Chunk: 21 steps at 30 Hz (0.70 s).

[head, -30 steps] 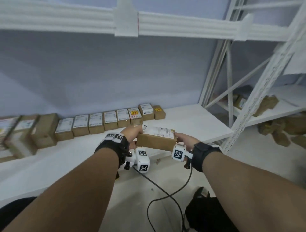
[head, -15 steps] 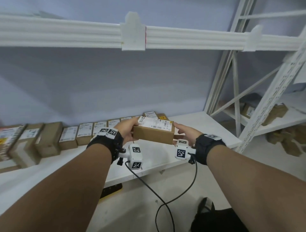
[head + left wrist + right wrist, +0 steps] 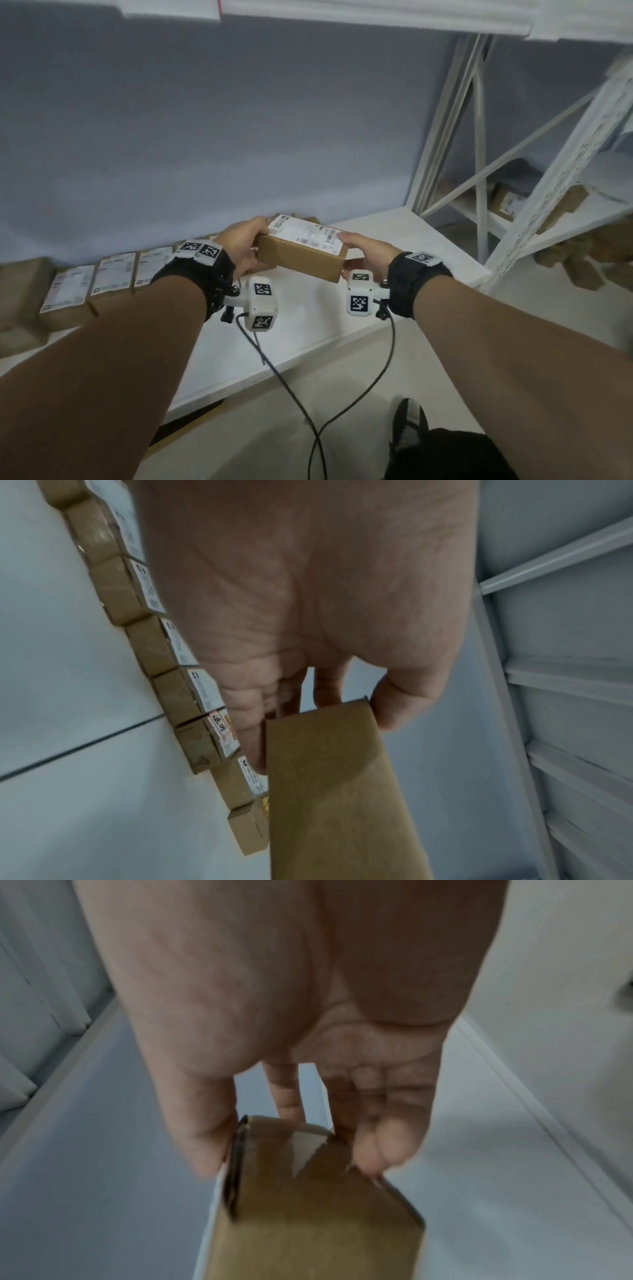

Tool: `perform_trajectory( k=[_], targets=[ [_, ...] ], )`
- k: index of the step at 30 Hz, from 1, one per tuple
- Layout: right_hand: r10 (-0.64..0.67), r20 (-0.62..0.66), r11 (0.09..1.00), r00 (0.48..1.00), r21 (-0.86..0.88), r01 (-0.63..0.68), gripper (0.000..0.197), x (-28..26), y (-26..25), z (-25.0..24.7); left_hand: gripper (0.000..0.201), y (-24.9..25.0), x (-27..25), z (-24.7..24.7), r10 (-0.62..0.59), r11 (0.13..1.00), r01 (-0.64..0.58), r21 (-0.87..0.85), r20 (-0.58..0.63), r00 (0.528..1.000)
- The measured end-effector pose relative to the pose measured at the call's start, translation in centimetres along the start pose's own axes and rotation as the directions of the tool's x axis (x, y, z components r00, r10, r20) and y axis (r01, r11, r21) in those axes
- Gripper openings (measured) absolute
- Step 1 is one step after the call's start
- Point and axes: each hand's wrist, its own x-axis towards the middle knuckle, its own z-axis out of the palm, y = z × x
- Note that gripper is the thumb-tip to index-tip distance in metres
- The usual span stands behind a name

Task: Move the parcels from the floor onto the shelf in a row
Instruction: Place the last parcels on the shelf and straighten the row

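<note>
A brown cardboard parcel (image 3: 301, 255) with a white label on top is held above the white shelf (image 3: 394, 240). My left hand (image 3: 243, 245) grips its left end and my right hand (image 3: 366, 251) grips its right end. In the left wrist view the left hand (image 3: 318, 712) clasps the parcel (image 3: 339, 791) between thumb and fingers. The right wrist view has the right hand (image 3: 298, 1139) pinching the parcel's (image 3: 318, 1218) taped end. A row of labelled parcels (image 3: 113, 277) lines the shelf's back wall, and the held parcel hides the row's right end.
Bare shelf surface (image 3: 308, 335) lies in front of the row and to its right. White uprights and braces (image 3: 479, 144) stand at the right. More brown parcels (image 3: 582, 257) lie beyond them. Cables (image 3: 308, 394) hang from the wrists, and a shoe (image 3: 407, 421) is on the floor.
Both hands have carried the parcel up and forward, from in front of the shelf edge to over the shelf near the right end of the row.
</note>
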Motion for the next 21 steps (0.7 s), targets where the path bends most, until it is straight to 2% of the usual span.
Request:
perform_trajectory(
  k=[3, 5, 6, 7, 11, 13, 16, 19, 21],
  targets=[
    [-0.001, -0.073, 1.000, 0.997, -0.017, 0.000, 0.050, 0.9, -0.5, -2.0, 0.012, -1.7, 4.3, 1.1, 0.004, 0.995, -0.008, 0.103, 0.037, 0.999],
    [-0.024, -0.096, 0.997, 0.995, -0.073, 0.017, 0.075, 4.0, 0.5, -3.9, 0.025, -2.3, 5.6, 0.6, -0.017, 0.977, 0.001, 0.213, 0.074, 0.997],
    [-0.032, -0.116, 0.996, 0.993, -0.085, 0.022, 0.086, 5.0, 0.9, -5.6, 0.033, -2.7, 6.0, 1.5, -0.051, 0.972, 0.018, 0.235, 0.136, 0.989],
    [-0.039, -0.101, 0.993, 0.994, -0.111, 0.028, 0.089, 5.1, 0.8, -6.3, 0.037, -2.8, 5.6, 1.9, -0.070, 0.974, 0.028, 0.226, 0.178, 0.982],
    [-0.057, -0.094, 0.995, 0.994, -0.091, 0.048, 0.064, -0.9, -1.3, -5.0, 0.020, -3.3, 2.1, 3.3, -0.057, 0.995, 0.034, 0.096, 0.249, 0.967],
    [-0.063, -0.127, 0.996, 0.990, -0.072, 0.054, 0.059, -1.2, -1.1, -4.6, 0.016, -3.6, 0.4, 3.3, -0.062, 0.997, 0.048, 0.058, 0.270, 0.961],
    [-0.073, -0.235, 0.997, 0.969, -0.033, 0.067, 0.075, -1.0, -0.9, -4.1, 0.025, -4.3, -1.1, 2.9, -0.064, 0.997, 0.072, -0.021, 0.260, 0.964],
    [-0.028, -0.284, 0.998, 0.959, 0.043, 0.042, 0.061, -0.6, 0.6, -3.8, 0.032, -5.5, -1.6, 2.8, -0.050, 0.989, 0.078, -0.129, 0.209, 0.977],
    [-0.014, -0.230, 0.999, 0.973, 0.039, 0.024, 0.058, -0.3, 1.5, -3.0, 0.036, -6.2, -1.4, 3.5, -0.051, 0.972, 0.089, -0.216, 0.175, 0.983]
  ],
)
